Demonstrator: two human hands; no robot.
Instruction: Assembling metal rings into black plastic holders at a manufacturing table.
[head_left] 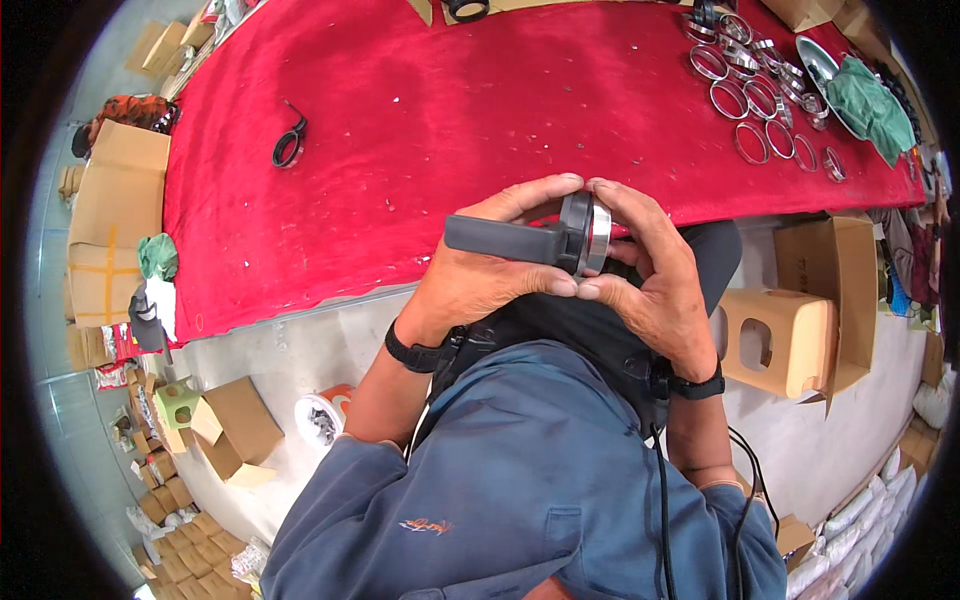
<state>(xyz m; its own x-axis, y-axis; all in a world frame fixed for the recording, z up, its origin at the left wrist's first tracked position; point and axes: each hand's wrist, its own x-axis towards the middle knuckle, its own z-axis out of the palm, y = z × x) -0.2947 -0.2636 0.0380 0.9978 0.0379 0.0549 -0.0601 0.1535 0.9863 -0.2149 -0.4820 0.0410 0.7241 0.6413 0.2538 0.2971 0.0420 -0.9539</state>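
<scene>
In front of my body, above my lap by the table's near edge, my left hand (462, 283) is closed on a black ring with a flat handle (508, 240), which points left. My right hand (665, 290) grips a shiny metal ring (599, 240) from the other side. The two rings are pressed face to face, and the fingertips of both hands meet around their rims. Farther off to the left, a similar black ring with a thin arm (288, 149) lies on the red-covered table (480, 110).
Several metal rings (728, 98) lie at the table's far right, beside a metal tray (815, 62) and a green cloth (868, 105). A cardboard box (118, 190) stands left of the table. Another open box (855, 300) sits at right, and a white tub (318, 418) is on the floor.
</scene>
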